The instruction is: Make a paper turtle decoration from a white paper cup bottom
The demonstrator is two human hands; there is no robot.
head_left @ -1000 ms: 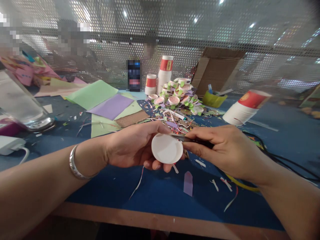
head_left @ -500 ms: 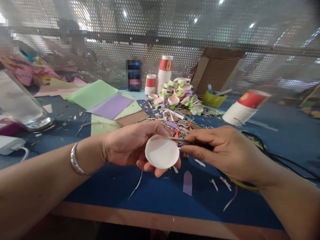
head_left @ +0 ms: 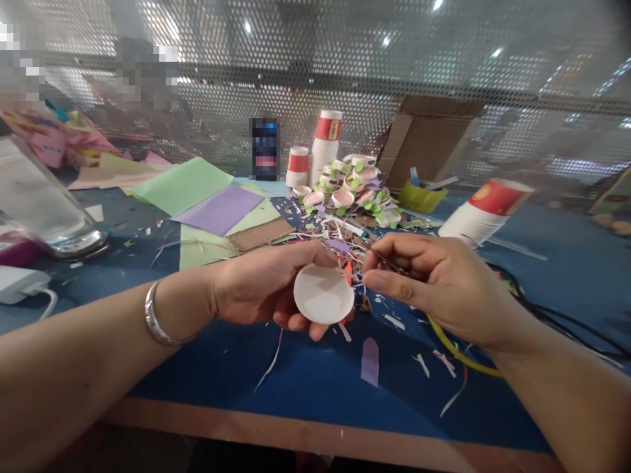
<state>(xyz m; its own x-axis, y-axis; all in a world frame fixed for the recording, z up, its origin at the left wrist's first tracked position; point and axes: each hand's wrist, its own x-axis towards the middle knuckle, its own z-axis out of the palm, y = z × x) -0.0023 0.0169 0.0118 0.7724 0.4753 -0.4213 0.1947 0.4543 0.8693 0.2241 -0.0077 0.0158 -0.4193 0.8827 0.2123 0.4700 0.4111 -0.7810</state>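
My left hand (head_left: 276, 282) holds a small white paper cup bottom (head_left: 323, 299), a shallow round piece cut low, with its hollow side facing me. The thumb rests at its upper rim and the fingers curl underneath. To the right, my right hand (head_left: 424, 276) is closed around a thin dark metal tool (head_left: 389, 261) with a narrow blade; its exact kind is mostly hidden by the fingers. A small gap separates the tool from the cup piece. Beneath the hands lie paper scraps (head_left: 394, 322) and a purple paper tab (head_left: 370, 362).
Behind the hands rises a pile of cut cup pieces (head_left: 342, 197) with green and purple tabs. Around it are stacked paper cups (head_left: 325, 148), a tilted cup stack (head_left: 486, 210), a yellow-green container (head_left: 421, 197), coloured paper (head_left: 182, 187), a glass of water (head_left: 49, 203) and black cables (head_left: 557, 322).
My right hand has drawn slightly up and away from the cup piece, and its tool no longer touches the rim. The cup piece has shifted a little up and right.
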